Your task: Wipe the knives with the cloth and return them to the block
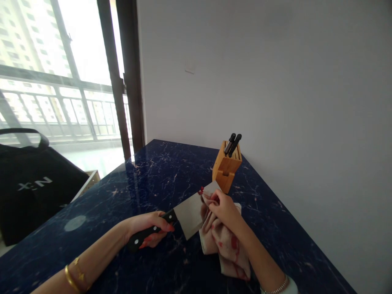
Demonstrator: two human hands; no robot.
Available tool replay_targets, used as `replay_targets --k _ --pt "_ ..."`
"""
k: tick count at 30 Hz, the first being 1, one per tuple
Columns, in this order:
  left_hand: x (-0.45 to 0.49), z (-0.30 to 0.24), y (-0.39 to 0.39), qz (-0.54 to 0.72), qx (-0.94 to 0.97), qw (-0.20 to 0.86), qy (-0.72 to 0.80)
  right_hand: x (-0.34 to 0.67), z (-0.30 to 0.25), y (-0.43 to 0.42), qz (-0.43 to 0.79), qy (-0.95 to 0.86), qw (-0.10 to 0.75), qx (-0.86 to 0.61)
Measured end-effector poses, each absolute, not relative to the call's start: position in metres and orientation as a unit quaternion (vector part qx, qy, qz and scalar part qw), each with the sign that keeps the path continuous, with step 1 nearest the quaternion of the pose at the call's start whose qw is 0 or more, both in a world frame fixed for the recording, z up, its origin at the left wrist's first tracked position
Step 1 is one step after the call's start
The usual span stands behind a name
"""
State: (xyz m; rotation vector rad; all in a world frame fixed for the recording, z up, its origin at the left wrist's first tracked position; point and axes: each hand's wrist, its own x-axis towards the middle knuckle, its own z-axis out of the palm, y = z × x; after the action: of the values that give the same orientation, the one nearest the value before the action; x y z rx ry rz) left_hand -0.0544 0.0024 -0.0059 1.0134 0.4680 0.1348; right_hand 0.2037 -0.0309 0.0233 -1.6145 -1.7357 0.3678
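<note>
A cleaver (190,213) with a wide steel blade and a black riveted handle is held above the dark table. My left hand (150,230) is wrapped round its handle, with the blade pointing away to the right. At the far end of the blade, my right hand (222,206) pinches a cloth (228,249) against the steel. The cloth is pale with red patterns, and its loose part hangs down below my right hand toward the tabletop.
Behind the blade stands a wooden knife block (226,167) with black-handled tools in it. The blue marble-patterned table (165,163) meets a grey wall (260,81) on the right. A black bag (36,192) is at the left, near the window.
</note>
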Motion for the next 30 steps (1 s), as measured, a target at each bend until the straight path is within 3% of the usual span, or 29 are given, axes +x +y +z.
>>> replay_targets --k 6,12,18,26,30 --pt "-0.053 -0.004 0.001 0.049 0.495 0.839 0.222 0.215 0.027 -0.027 0.11 -0.651 0.406 -0.632" --pt "-0.053 -0.003 0.001 0.029 0.509 0.83 0.227 0.177 0.028 -0.042 0.167 -0.721 0.411 -0.532" --pt "-0.052 -0.005 0.003 0.027 0.502 0.835 0.224 0.201 0.026 -0.027 0.126 -0.656 0.444 -0.597" --pt "-0.05 -0.001 0.002 0.023 0.511 0.828 0.23 0.143 0.031 -0.057 0.217 -0.722 0.381 -0.535" --pt "-0.049 -0.001 0.002 0.029 0.517 0.823 0.234 0.14 0.035 -0.058 0.207 -0.699 0.384 -0.566"
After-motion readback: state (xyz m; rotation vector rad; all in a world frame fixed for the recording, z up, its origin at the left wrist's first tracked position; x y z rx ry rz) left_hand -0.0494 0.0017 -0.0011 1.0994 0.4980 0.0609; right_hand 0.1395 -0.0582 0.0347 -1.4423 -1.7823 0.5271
